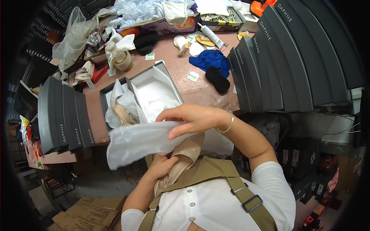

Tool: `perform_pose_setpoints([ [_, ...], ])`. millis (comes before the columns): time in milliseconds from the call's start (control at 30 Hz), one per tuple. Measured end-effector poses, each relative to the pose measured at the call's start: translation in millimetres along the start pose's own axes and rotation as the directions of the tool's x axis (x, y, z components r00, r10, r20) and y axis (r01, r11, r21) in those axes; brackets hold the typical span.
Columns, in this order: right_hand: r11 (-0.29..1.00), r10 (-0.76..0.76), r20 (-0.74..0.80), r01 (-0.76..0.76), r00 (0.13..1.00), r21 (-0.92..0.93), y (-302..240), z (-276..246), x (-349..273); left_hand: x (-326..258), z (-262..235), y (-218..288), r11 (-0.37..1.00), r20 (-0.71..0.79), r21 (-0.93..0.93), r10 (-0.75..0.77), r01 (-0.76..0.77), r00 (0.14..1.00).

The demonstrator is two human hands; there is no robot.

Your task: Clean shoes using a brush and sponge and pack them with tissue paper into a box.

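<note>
Close to my body, my left hand (163, 166) is closed round a glittery beige shoe (187, 153), whose far end points up toward the table. My right hand (192, 118) pinches a translucent white plastic sheet or bag (142, 141) between thumb and fingers, just above the shoe. Part of the sheet spreads left over the table edge and part lies behind the shoe. Beyond my hands sits an open grey shoebox (169, 79) with white tissue paper (152, 86) in it. Another beige shoe (122, 114), partly wrapped in plastic, lies at its left side.
Dark shoeboxes are stacked on the right (277, 69) and left (61, 115). Farther back are a squat bottle (121, 59), a blue cloth (211, 61), a black pad (217, 79), a white tube (211, 35) and a carton (169, 26) of plastic bags. Cardboard (86, 211) lies below left.
</note>
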State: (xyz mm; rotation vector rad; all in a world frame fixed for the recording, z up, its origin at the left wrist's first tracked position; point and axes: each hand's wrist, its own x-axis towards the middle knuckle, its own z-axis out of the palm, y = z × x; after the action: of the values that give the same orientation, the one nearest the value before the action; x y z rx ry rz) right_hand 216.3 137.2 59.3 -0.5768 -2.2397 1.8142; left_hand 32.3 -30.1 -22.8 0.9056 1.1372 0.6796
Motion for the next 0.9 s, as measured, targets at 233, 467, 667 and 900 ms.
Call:
perform_pose_setpoints([
  [233,0.990,0.142,-0.135,-0.138,0.981,0.043,33.0,-1.5,-56.8,-6.2,-18.4,-36.9,0.974,-0.157,-0.222,0.014,-0.049,0.988],
  [467,0.973,0.208,-0.291,-0.228,0.934,-0.035,28.5,23.6,-58.0,-11.4,-2.4,-15.4,0.948,-0.283,-0.268,0.094,-0.172,0.955],
  [667,0.910,0.069,-0.315,-0.189,0.947,-0.370,20.3,17.1,-50.8,-15.2,-6.2,0.8,0.900,-0.217,-0.314,0.243,-0.303,0.945],
  [900,0.319,-0.298,0.231,0.325,0.926,-0.891,-31.3,63.0,-13.0,21.7,-24.7,0.0,0.890,-0.320,-0.238,0.307,-0.390,0.896],
])
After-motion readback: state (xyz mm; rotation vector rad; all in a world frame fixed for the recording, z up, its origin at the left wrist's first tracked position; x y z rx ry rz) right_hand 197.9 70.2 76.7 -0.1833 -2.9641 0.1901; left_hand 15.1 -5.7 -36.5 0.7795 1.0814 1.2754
